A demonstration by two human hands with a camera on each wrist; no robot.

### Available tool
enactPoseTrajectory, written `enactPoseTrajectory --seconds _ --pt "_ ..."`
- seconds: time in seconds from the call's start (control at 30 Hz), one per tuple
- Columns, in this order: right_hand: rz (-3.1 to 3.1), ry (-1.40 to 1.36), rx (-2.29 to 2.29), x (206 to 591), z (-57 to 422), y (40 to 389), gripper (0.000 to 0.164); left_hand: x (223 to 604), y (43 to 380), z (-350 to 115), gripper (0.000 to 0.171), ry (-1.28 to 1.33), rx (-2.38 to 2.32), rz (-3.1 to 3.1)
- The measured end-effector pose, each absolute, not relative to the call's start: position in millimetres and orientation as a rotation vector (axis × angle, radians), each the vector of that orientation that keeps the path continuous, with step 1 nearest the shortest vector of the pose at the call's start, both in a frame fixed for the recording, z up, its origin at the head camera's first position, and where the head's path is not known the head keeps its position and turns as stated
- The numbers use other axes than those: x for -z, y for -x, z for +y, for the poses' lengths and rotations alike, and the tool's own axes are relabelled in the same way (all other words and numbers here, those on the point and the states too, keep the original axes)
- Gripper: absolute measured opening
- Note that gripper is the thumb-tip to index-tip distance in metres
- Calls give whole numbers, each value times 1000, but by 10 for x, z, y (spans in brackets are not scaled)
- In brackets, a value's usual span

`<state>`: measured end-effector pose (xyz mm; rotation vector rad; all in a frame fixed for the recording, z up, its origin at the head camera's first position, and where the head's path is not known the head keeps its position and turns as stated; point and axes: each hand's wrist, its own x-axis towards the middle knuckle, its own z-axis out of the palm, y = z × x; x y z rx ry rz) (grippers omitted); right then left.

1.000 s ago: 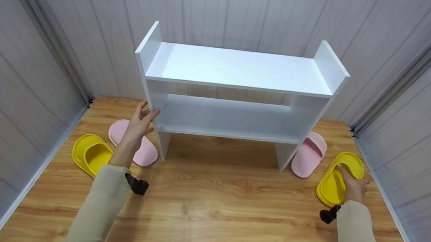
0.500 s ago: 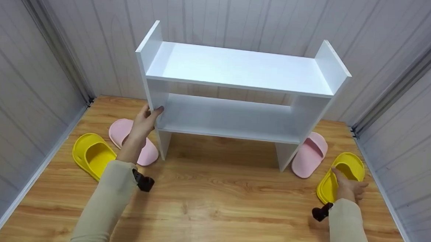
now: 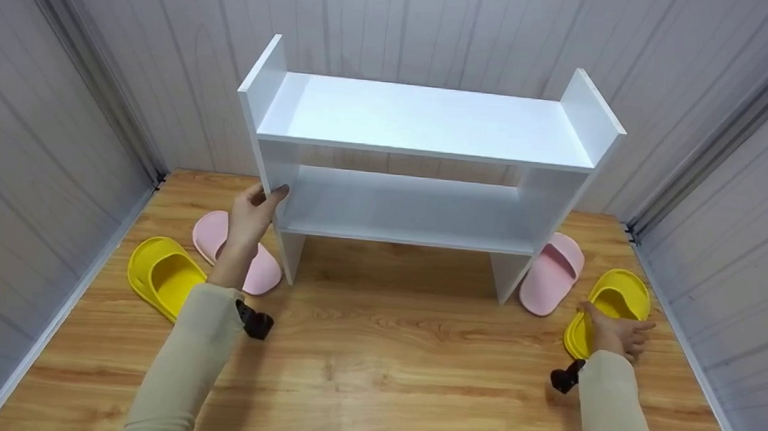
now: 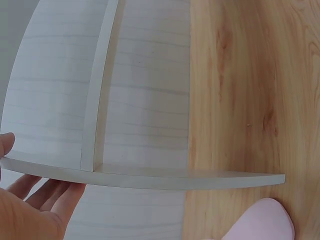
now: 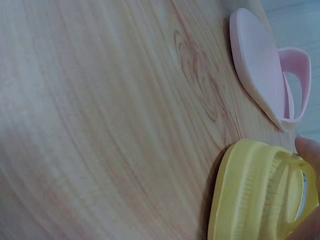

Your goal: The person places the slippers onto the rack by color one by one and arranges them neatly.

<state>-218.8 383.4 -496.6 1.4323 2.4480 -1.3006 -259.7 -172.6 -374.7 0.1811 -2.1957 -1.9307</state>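
My left hand (image 3: 249, 221) grips the left side panel of a white two-tier shelf (image 3: 411, 207). Its thumb lies on the inner face and its fingers are behind the outer face, as the left wrist view shows. At the right, my right hand (image 3: 614, 331) is spread over the heel part of a yellow slipper (image 3: 623, 292) on the floor. Its thumb is at the slipper's left edge and its fingers stretch out to the right. The right wrist view shows the thumb close to the yellow slipper (image 5: 240, 195); the other fingers are mostly out of view.
A pink slipper (image 3: 548, 280) lies by the shelf's right leg. To the left are another pink slipper (image 3: 264, 271), partly behind my left arm, and a yellow slipper (image 3: 164, 273). Panelled walls (image 3: 64, 179) enclose the wooden floor (image 3: 376, 373) on three sides.
My left hand has moved right, from beside the shelf's left panel to a grip on it. My right hand has shifted left over the yellow slipper. The shelf and slippers have stayed in place.
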Motion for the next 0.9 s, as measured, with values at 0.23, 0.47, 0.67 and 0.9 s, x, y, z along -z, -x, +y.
enactPoseTrajectory --seconds 0.23,0.47,0.67,0.9 --pt "2451 -1447 1323 4962 3856 2189 126 3744 2602 -1752 45 -198 1897 -2211" --pt "2471 -1453 1337 4980 3912 2189 119 3729 2601 -1766 42 -197 1873 -2230" --pt "2524 -1429 1333 4979 3982 2174 113 3730 2595 -1778 43 -205 1879 -2252" --pt "2508 -1337 1374 4942 4082 2165 110 3721 2581 -1783 45 -194 1881 -2275"
